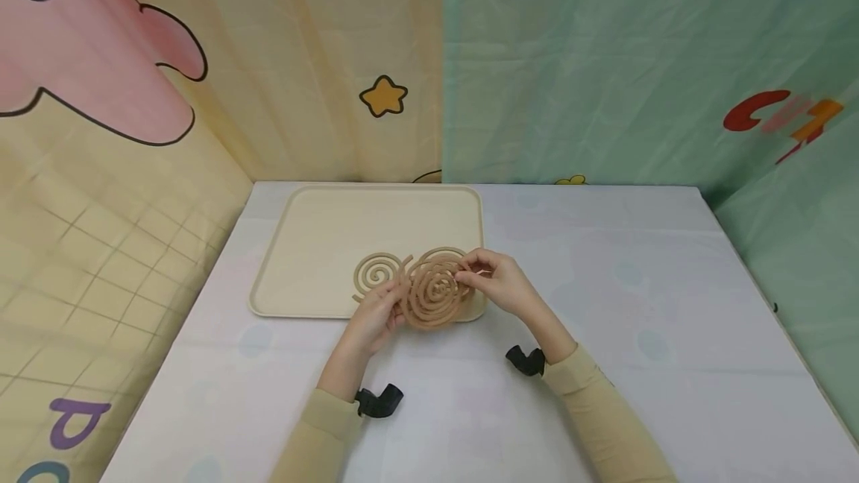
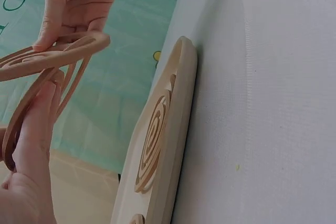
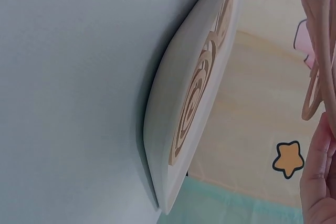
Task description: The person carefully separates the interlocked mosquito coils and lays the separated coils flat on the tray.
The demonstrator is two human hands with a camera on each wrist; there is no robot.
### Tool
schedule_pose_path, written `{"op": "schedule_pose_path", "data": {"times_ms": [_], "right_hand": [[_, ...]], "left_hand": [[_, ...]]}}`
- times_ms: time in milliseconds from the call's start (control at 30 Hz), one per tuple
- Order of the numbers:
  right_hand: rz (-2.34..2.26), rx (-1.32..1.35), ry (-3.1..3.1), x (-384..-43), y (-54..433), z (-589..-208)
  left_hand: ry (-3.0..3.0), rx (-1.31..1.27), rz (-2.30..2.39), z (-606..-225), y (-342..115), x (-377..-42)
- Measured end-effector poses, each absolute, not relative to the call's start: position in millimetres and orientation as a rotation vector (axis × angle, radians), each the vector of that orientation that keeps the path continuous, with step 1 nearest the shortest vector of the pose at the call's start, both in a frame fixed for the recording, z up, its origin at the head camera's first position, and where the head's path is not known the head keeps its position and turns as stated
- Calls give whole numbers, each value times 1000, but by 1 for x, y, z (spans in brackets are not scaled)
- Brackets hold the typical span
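Note:
Brown mosquito coils are held up between both hands over the tray's front right corner. My left hand grips them at the left side, and my right hand pinches the right edge between thumb and fingers. In the left wrist view, two held coils cross at an angle, overlapping near the fingertips. Below them, one more coil lies flat on the cream tray, partly hidden from the head view by the held ones. Beside it to the left rests another flat coil.
The tray sits on a table with a pale cloth, toward the back left. Printed curtains enclose the table's back and sides. Black wrist mounts are strapped at both sleeves.

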State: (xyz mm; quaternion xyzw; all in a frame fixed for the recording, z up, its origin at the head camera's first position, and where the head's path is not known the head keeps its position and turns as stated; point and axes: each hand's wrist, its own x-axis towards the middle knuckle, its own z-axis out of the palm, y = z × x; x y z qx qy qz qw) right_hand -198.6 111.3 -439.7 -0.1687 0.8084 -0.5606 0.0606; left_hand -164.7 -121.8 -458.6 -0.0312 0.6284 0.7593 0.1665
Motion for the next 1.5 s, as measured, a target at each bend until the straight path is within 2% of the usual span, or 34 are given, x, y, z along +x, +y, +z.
{"op": "schedule_pose_path", "data": {"times_ms": [667, 1000, 1200, 1500], "right_hand": [[-1901, -779, 2350, -195, 127, -438], [-1857, -534, 2333, -197, 139, -444], [-1806, -533, 2203, -203, 149, -447], [-2045, -543, 1705, -208, 153, -453]], "left_hand": [[1550, -166, 2422, -445, -120, -161], [1579, -132, 2395, -443, -122, -160], [1602, -108, 2322, -443, -127, -162], [1674, -80, 2184, -446, -133, -164]]}}
